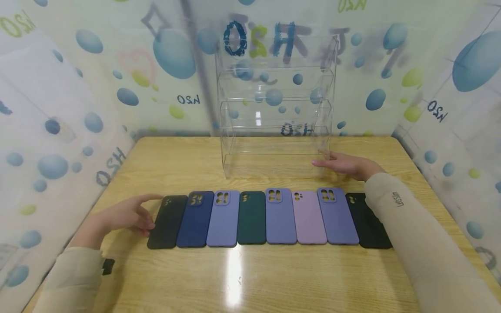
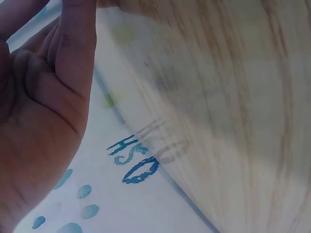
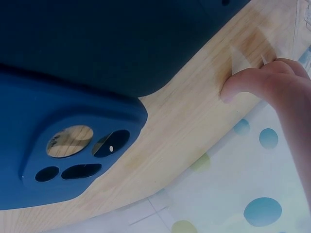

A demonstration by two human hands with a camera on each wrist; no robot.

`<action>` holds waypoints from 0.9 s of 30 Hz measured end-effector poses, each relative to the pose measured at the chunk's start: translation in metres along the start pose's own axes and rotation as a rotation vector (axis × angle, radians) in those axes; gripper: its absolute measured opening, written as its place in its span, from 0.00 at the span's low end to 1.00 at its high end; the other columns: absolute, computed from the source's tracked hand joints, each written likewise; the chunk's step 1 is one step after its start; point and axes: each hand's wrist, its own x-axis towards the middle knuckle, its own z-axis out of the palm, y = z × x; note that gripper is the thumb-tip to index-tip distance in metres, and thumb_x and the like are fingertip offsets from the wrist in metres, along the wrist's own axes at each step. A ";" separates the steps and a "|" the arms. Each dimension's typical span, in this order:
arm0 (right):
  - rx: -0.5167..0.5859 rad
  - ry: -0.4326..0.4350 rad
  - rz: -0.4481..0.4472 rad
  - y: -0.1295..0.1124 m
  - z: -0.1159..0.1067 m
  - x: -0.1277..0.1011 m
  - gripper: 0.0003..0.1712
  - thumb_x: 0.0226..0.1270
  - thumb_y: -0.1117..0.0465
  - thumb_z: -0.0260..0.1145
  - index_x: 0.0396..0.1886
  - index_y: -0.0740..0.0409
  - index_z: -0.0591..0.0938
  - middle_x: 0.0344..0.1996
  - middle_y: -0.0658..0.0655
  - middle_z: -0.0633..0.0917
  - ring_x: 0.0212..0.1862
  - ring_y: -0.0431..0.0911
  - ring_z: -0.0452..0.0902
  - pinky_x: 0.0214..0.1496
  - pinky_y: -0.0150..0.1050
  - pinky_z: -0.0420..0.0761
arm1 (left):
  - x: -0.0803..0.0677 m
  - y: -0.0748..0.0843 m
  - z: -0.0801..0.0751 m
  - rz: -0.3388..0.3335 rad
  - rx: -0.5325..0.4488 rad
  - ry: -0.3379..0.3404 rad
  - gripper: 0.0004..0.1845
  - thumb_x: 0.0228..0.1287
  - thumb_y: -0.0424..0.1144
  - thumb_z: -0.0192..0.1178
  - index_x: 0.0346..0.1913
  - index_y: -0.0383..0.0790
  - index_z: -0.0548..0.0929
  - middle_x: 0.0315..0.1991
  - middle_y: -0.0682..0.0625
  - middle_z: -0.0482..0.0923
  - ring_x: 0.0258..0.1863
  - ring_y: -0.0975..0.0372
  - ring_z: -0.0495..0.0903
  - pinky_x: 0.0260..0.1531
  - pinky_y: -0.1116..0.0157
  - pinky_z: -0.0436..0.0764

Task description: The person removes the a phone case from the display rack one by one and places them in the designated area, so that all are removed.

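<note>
Several phone cases lie side by side in a row across the wooden table (image 1: 250,278), from a black case (image 1: 168,221) at the left end to another black case (image 1: 368,221) at the right end. My left hand (image 1: 129,215) is beside the left black case, index finger stretched toward its top corner, and holds nothing. In the left wrist view the left hand (image 2: 43,97) shows a bare palm. My right hand (image 1: 344,165) rests with straight fingers against the bottom right corner of a clear acrylic tiered rack (image 1: 274,108). The right wrist view shows its fingertips (image 3: 243,85) on the table (image 3: 194,121) near a purple-blue case (image 3: 73,131).
The rack stands at the back middle of the table and its shelves hold nothing. Bubble-patterned sheets (image 1: 58,108) wall in the table on three sides. Bare wood lies in front of the row of cases, and more between the row and the rack.
</note>
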 end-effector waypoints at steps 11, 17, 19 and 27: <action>0.018 0.020 0.032 0.009 -0.001 -0.004 0.72 0.73 0.21 0.54 0.84 0.57 0.21 0.85 0.68 0.25 0.86 0.72 0.27 0.85 0.74 0.41 | 0.005 0.002 -0.001 0.026 -0.008 -0.024 0.48 0.64 0.20 0.60 0.83 0.26 0.48 0.39 0.38 0.88 0.37 0.51 0.90 0.40 0.55 0.93; 0.033 0.046 0.018 0.011 -0.001 -0.006 0.68 0.76 0.24 0.53 0.85 0.56 0.23 0.86 0.68 0.28 0.86 0.72 0.29 0.85 0.74 0.41 | 0.009 0.001 -0.003 0.030 -0.014 -0.030 0.47 0.65 0.21 0.62 0.83 0.27 0.48 0.40 0.38 0.88 0.37 0.50 0.90 0.40 0.55 0.93; 0.030 0.046 0.020 0.013 -0.001 -0.007 0.68 0.76 0.24 0.53 0.85 0.56 0.23 0.86 0.69 0.28 0.86 0.72 0.28 0.85 0.74 0.41 | 0.010 0.001 -0.003 0.027 -0.016 -0.034 0.47 0.65 0.21 0.62 0.83 0.27 0.49 0.40 0.38 0.87 0.37 0.50 0.90 0.40 0.55 0.93; -0.101 0.006 0.006 -0.001 -0.013 -0.010 0.70 0.75 0.22 0.54 0.83 0.51 0.18 0.86 0.71 0.30 0.85 0.74 0.32 0.80 0.80 0.48 | 0.004 0.017 -0.018 -0.028 0.084 -0.026 0.45 0.65 0.24 0.63 0.81 0.23 0.51 0.44 0.36 0.89 0.42 0.53 0.90 0.44 0.55 0.93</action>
